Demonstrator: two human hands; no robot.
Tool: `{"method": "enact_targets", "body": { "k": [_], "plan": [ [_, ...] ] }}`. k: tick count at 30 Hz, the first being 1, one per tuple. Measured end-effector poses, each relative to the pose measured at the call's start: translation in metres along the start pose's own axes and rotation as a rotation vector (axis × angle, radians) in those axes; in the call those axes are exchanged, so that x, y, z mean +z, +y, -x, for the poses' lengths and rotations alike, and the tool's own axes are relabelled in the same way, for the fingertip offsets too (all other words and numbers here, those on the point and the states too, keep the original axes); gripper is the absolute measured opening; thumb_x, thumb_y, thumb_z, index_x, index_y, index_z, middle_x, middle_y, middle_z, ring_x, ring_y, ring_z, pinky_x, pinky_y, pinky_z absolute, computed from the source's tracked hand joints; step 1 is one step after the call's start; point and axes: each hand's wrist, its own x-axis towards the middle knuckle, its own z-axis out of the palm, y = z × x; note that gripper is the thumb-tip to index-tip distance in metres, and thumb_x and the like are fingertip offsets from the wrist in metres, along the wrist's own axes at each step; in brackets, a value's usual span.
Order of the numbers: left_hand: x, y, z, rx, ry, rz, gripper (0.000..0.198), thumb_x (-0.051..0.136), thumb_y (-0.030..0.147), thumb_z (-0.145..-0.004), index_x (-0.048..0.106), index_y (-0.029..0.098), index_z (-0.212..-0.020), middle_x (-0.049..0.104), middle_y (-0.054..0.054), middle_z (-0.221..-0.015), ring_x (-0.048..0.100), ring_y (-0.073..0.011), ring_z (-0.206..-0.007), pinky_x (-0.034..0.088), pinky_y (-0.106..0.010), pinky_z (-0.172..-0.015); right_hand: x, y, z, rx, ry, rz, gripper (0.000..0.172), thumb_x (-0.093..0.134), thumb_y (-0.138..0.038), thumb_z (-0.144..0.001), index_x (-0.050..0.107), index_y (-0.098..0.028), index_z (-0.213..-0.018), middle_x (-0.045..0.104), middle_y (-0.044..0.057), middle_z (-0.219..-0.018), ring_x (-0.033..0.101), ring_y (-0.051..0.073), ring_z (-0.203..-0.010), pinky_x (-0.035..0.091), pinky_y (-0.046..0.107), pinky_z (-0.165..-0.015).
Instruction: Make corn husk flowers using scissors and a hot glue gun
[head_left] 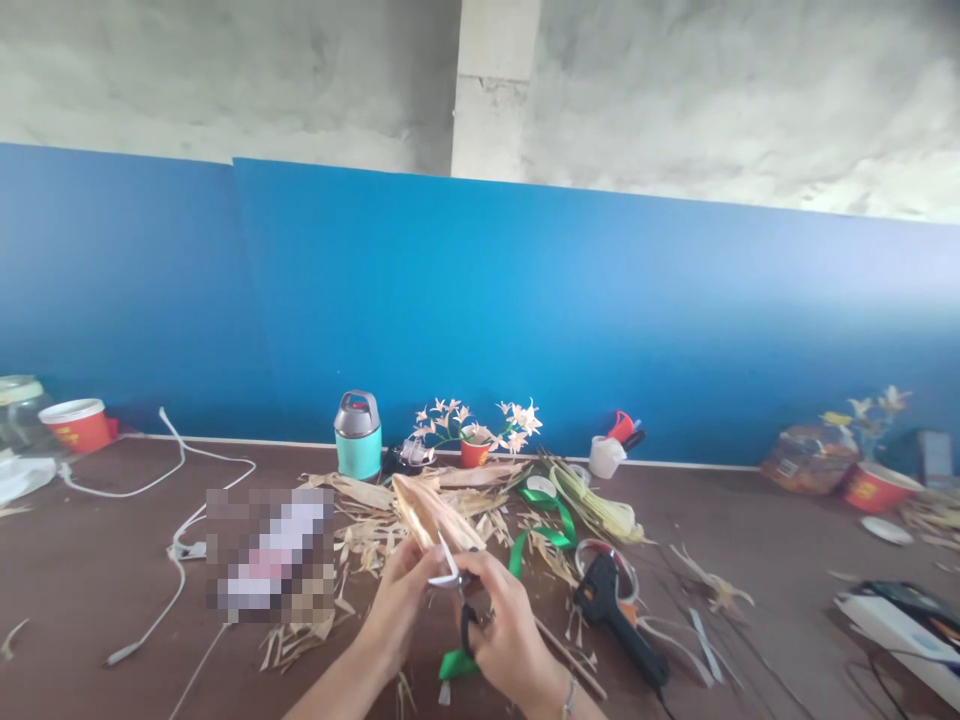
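Observation:
My left hand (399, 592) pinches the near end of a dry corn husk (424, 505), which points up and away over the table. In my right hand (504, 622) is a pair of scissors (466, 628) with black handles, my fingers around the grips. Their blades are parted and lie at the husk's lower end, close to my left fingertips. Whether the blades touch the husk I cannot tell. Husk scraps (367, 535) lie under and around both hands. A green ribbon (551, 538) runs just beyond my right hand.
A black glue gun (619, 620) lies right of my right hand, near a roll of tape (626, 568). Behind stand a teal flask (358, 440), a red cup (474, 454) of husk flowers and a white cup (604, 456). White cables (180, 520) cross the left side.

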Motion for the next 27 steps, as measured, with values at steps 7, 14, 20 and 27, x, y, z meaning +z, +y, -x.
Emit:
{"method": "enact_targets", "body": {
  "k": [7, 14, 20, 27],
  "plan": [
    [-0.006, 0.008, -0.005, -0.029, 0.101, 0.02, 0.039, 0.074, 0.032, -0.059, 0.065, 0.014, -0.092, 0.073, -0.008, -0.081, 0.068, -0.0252, -0.077, 0.05, -0.032, -0.069, -0.002, 0.006, -0.011, 0.29, 0.383, -0.338, 0.025, 0.067, -0.028, -0.07, 0.054, -0.022, -0.09, 0.06, 0.003, -0.08, 0.058, 0.018, -0.074, 0.047, 0.028, -0.068],
    [0.003, 0.016, 0.006, -0.044, -0.046, 0.011, 0.04, 0.074, 0.029, -0.062, 0.065, 0.013, -0.098, 0.073, -0.011, -0.087, 0.066, -0.0295, -0.087, 0.049, -0.037, -0.077, -0.008, 0.01, -0.015, 0.633, 0.271, -0.721, 0.044, 0.078, -0.033, -0.057, 0.055, -0.02, -0.093, 0.056, -0.002, -0.071, 0.05, 0.011, -0.055, 0.042, 0.022, -0.051],
    [0.009, 0.02, 0.007, 0.007, -0.052, -0.064, 0.035, 0.072, 0.036, -0.063, 0.066, 0.015, -0.091, 0.071, -0.008, -0.084, 0.065, -0.0254, -0.08, 0.048, -0.033, -0.071, -0.01, 0.018, -0.014, 0.557, 0.337, -0.611, 0.042, 0.072, -0.035, -0.064, 0.053, -0.021, -0.098, 0.053, -0.003, -0.07, 0.048, 0.01, -0.052, 0.04, 0.021, -0.048],
    [0.0, 0.006, -0.003, 0.034, 0.022, -0.241, 0.034, 0.069, 0.048, -0.064, 0.06, 0.015, -0.064, 0.059, 0.001, -0.054, 0.053, -0.0117, -0.05, 0.04, -0.021, -0.05, -0.011, 0.016, -0.006, 0.058, 0.317, 0.168, 0.035, 0.052, -0.005, -0.065, 0.055, -0.021, -0.096, 0.058, 0.003, -0.083, 0.055, 0.018, -0.074, 0.045, 0.029, -0.068]
  ]
}}
